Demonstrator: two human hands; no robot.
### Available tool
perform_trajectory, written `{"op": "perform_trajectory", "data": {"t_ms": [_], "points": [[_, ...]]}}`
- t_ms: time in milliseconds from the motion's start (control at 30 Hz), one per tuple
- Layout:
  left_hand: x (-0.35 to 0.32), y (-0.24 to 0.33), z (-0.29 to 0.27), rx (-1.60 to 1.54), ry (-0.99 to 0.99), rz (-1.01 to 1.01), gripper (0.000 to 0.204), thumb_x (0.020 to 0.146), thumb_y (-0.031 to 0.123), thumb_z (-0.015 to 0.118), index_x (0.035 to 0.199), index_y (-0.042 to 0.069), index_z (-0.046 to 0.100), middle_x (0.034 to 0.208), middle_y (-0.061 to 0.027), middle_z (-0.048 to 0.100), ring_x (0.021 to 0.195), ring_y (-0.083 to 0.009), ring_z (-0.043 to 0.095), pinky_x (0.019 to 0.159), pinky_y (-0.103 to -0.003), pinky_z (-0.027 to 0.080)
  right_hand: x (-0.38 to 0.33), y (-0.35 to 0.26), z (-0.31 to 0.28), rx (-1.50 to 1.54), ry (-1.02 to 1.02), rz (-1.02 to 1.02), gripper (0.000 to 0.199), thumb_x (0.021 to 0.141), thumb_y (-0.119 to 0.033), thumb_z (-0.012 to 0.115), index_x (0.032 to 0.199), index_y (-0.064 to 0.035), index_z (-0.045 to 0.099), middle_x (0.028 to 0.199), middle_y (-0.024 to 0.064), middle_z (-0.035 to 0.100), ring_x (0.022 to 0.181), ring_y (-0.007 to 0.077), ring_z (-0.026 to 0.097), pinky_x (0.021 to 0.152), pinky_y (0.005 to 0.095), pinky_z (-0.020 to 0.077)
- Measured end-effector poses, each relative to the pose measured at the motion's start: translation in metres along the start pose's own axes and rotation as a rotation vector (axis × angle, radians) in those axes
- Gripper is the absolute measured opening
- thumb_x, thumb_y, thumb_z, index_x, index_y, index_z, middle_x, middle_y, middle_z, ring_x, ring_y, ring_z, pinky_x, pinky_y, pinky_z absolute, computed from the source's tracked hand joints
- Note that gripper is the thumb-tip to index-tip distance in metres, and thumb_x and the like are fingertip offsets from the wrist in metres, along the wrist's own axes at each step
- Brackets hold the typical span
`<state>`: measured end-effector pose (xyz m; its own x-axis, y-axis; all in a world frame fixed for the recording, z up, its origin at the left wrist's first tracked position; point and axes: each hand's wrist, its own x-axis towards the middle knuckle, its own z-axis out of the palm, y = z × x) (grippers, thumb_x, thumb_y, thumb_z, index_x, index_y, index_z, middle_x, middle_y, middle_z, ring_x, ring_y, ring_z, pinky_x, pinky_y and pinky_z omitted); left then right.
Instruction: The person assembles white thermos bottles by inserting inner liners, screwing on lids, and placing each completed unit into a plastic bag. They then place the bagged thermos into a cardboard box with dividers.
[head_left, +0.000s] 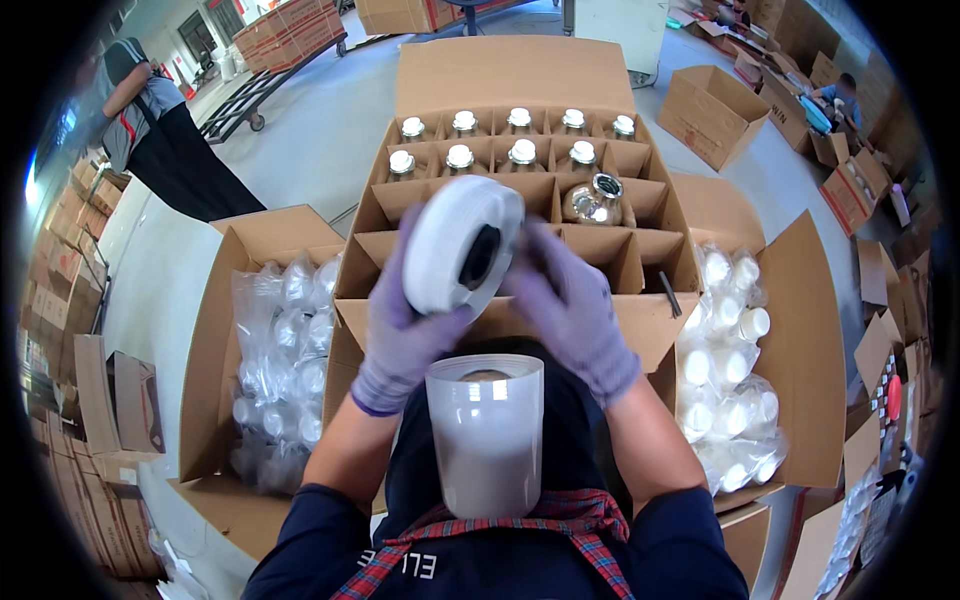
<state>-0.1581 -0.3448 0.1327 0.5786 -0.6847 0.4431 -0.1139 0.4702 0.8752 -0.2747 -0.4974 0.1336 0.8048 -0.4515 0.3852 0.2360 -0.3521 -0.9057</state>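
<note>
Gloved in pale purple, my left hand (415, 310) is closed around the rim of a round white plastic part (440, 250) with a dark opening in its face. The part is tilted above the carton's near edge. My right hand (570, 305), blurred by motion, is at the part's right side; whether its fingers grip it cannot be made out. Below them, a white cylindrical housing (487, 440) stands upright against my lap, open at the top, with something brownish inside. In front is a divided carton (520, 300) of silvery glass flasks, several with white stoppers (522, 151). One unstoppered flask (592, 203) leans in its compartment.
Open boxes of bagged parts flank me: clear-wrapped pieces (285, 360) on the left, white-capped pieces (728, 370) on the right. A dark rod (669, 294) rests at the carton's right corner. A person (165, 140) stands far left; an empty box (712, 115) sits far right.
</note>
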Motion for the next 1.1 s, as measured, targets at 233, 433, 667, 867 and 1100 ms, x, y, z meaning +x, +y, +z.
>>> {"op": "perform_trajectory", "data": {"t_ms": [233, 433, 667, 867, 1100], "points": [[0.0, -0.007, 0.004, -0.087, 0.076, -0.012, 0.103, 0.074, 0.006, 0.077, 0.156, -0.002, 0.017, 0.145, -0.0155, 0.048, 0.132, -0.023, 0.049, 0.111, -0.037, 0.04, 0.025, -0.001, -0.002, -0.183, -0.261, 0.19, 0.081, 0.08, -0.017, 0.075, 0.148, -0.0016, 0.034, 0.122, 0.0265, 0.057, 0.103, 0.0422, 0.063, 0.086, 0.0452, 0.0539], [-0.001, -0.005, 0.012, 0.261, 0.047, 0.024, 0.096, 0.074, 0.002, 0.073, 0.155, -0.004, 0.022, 0.142, -0.0161, 0.052, 0.131, -0.0222, 0.051, 0.109, -0.036, 0.04, 0.015, 0.02, 0.03, -0.282, 0.07, -0.173, 0.063, 0.083, -0.015, 0.07, 0.138, -0.0025, 0.043, 0.095, 0.0239, 0.066, 0.089, 0.0417, 0.066, 0.08, 0.0462, 0.0546], [0.0, -0.014, -0.079, 0.048, -0.516, -0.369, 0.099, 0.069, 0.017, 0.088, 0.15, -0.006, 0.035, 0.145, -0.0151, 0.051, 0.133, -0.0195, 0.048, 0.112, -0.033, 0.035, -0.008, 0.051, -0.027, 0.113, 0.124, 0.068, 0.043, 0.098, -0.034, 0.061, 0.126, -0.001, 0.063, 0.107, 0.0156, 0.072, 0.097, 0.0252, 0.07, 0.088, 0.037, 0.0535], [-0.025, -0.034, -0.072, -0.096, -0.593, -0.313, 0.074, 0.081, 0.042, 0.078, 0.134, -0.005, 0.057, 0.13, -0.0233, 0.062, 0.126, -0.0372, 0.055, 0.112, -0.049, 0.036, -0.063, 0.083, 0.003, 0.545, -0.31, 0.193, 0.06, 0.089, -0.044, 0.067, 0.131, -0.0013, 0.061, 0.129, 0.0182, 0.063, 0.12, 0.031, 0.059, 0.116, 0.0429, 0.0323], [-0.035, -0.038, -0.064, 0.083, -0.525, -0.036, 0.046, 0.088, 0.035, 0.067, 0.113, -0.004, 0.071, 0.12, -0.0232, 0.067, 0.124, -0.0408, 0.056, 0.115, -0.054, 0.029, -0.044, 0.1, 0.001, 0.533, -0.385, -0.096, 0.06, 0.078, -0.048, 0.076, 0.112, 0.0019, 0.071, 0.113, 0.0194, 0.069, 0.109, 0.0323, 0.064, 0.114, 0.0512, 0.0336]]}}
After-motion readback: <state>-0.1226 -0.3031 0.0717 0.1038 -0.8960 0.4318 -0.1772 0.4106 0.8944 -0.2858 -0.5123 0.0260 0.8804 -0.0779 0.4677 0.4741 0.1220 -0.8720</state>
